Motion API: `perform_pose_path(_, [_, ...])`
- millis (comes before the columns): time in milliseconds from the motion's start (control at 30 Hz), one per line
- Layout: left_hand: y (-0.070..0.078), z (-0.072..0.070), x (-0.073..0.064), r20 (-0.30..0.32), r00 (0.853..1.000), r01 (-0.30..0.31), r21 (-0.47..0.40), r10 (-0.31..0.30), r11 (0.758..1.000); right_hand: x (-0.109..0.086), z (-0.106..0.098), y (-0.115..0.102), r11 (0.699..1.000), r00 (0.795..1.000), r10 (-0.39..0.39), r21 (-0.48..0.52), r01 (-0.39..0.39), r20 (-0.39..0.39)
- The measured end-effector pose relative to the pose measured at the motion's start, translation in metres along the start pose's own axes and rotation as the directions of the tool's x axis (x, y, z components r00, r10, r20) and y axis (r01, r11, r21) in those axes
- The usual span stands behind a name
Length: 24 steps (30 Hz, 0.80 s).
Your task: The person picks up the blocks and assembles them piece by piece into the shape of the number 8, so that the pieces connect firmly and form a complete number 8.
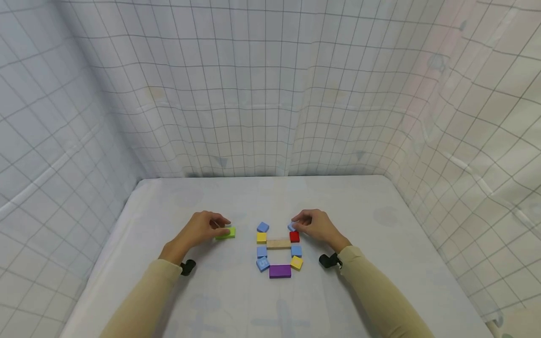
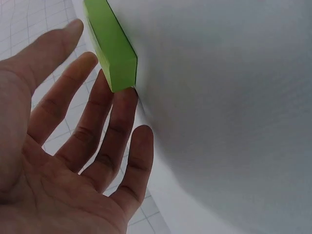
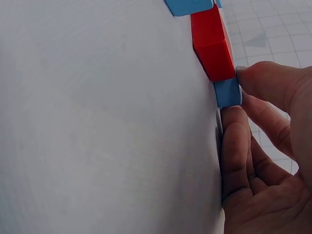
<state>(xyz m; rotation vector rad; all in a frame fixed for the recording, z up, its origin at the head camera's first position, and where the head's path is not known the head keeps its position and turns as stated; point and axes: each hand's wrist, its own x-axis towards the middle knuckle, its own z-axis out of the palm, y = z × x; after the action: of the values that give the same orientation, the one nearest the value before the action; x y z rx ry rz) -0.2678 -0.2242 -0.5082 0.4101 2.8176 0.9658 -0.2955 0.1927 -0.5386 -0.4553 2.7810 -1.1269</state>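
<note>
In the head view my left hand (image 1: pixel 207 226) is at a lime green block (image 1: pixel 230 233) lying on the white table, left of the other blocks. The left wrist view shows its fingers loosely bent beside the green block (image 2: pixel 112 46), fingertips close by its near end and the thumb apart from it. My right hand (image 1: pixel 314 225) pinches a small blue block (image 1: pixel 290 226) between thumb and fingers. Right beside that blue block (image 3: pixel 227 92) stands a red block (image 3: pixel 214 46), which partly covers it in the right wrist view.
Two columns of small blocks, joined by a wooden block (image 1: pixel 278 244), lie mid-table. The left column has a blue block (image 1: pixel 263 227) and a yellow block (image 1: pixel 261 238); another yellow block (image 1: pixel 297 263) ends the right one. A purple block (image 1: pixel 280 271) lies nearest me. Checked curtains (image 1: pixel 270 94) surround the table.
</note>
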Motion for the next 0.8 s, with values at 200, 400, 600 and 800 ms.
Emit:
perform_pose_path(200, [-0.0039, 0.0011, -0.0001, 0.011, 1.000, -0.017, 0.003, 0.017, 1.000, 0.0007, 0.0004, 0.0008, 1.000, 1.000, 0.003, -0.006, -0.003, 0.001])
perform_pose_path(400, [-0.0075, 0.0022, -0.0001, 0.017, 0.999, -0.038, 0.001, 0.038, 0.999, 0.0004, -0.0001, 0.0000, 1.000, 1.000, -0.006, -0.011, 0.006, -0.003])
perform_pose_path(600, [-0.0094, 0.0036, -0.0004, 0.010, 0.999, -0.038, -0.011, 0.038, 0.999, 0.0005, -0.0005, -0.0011, 1.000, 1.000, 0.005, -0.007, -0.005, 0.000])
perform_pose_path(800, [-0.0092, 0.0052, 0.0010, 0.006, 0.999, -0.036, -0.012, 0.036, 0.999, 0.0003, -0.0004, -0.0004, 1.000, 1.000, 0.002, -0.018, -0.002, 0.002])
